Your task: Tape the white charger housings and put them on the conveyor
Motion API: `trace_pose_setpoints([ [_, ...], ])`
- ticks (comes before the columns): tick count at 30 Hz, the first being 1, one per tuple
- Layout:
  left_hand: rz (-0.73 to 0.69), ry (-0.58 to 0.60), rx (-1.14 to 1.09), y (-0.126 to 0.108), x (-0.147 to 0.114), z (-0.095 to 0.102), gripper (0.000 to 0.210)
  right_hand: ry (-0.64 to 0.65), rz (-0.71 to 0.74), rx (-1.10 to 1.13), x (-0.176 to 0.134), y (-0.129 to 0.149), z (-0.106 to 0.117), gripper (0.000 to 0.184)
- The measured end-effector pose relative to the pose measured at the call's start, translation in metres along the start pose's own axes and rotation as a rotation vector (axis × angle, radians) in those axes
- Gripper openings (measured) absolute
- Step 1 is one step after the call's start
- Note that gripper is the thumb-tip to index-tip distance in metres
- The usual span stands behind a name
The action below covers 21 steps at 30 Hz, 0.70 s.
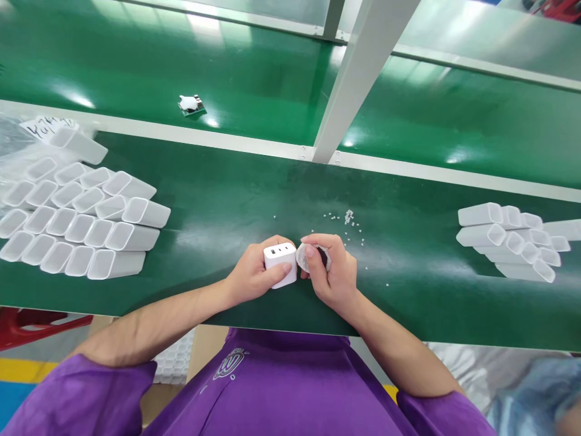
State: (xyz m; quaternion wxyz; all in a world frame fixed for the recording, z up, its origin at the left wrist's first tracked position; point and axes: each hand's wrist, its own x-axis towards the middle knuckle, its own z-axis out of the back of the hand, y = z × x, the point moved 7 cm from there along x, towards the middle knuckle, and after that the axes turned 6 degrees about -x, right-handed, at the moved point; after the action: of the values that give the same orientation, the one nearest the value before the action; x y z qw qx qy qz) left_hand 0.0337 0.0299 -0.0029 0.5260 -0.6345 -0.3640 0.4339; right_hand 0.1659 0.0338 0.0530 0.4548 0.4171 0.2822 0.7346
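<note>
My left hand [252, 274] is closed around a white USB charger [280, 260], thumb across its front. The end of the charger with several port openings faces up. Just to the right, my right hand [338, 275] pinches a round whitish disc-like piece [301, 258] with a dark area on its right side. The piece sits right beside the charger's edge; I cannot tell whether they touch. My fingers cover part of it, so its exact kind is unclear. Small white bits [348, 217] lie scattered on the green table beyond my right hand.
White open-ended sleeves [82, 227] are stacked at the left, by a clear plastic bag [18, 145]. Another stack of white sleeves [512, 236] lies at the right. A small circuit board [191, 105] rests beyond the metal rail [204, 138]. A white post [358, 79] rises ahead.
</note>
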Motion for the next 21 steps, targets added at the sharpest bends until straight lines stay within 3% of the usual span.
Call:
trace_pose_setpoints([
  [8,-0.102,-0.068,0.19,-0.009,-0.006,-0.001,0.021,-0.047,0.127,-0.138,-0.007,0.007,-0.002,0.011],
  [13,-0.083,-0.115,0.276,-0.011,-0.006,0.0,0.022,-0.036,0.191,-0.231,-0.007,0.01,-0.003,0.012],
  [16,-0.052,-0.093,0.202,-0.008,-0.003,0.0,0.025,0.004,0.076,-0.1,-0.004,0.001,-0.004,0.011],
  [21,-0.016,0.083,-0.194,-0.003,0.003,-0.012,0.033,0.041,-0.147,0.217,0.0,-0.014,-0.008,0.012],
])
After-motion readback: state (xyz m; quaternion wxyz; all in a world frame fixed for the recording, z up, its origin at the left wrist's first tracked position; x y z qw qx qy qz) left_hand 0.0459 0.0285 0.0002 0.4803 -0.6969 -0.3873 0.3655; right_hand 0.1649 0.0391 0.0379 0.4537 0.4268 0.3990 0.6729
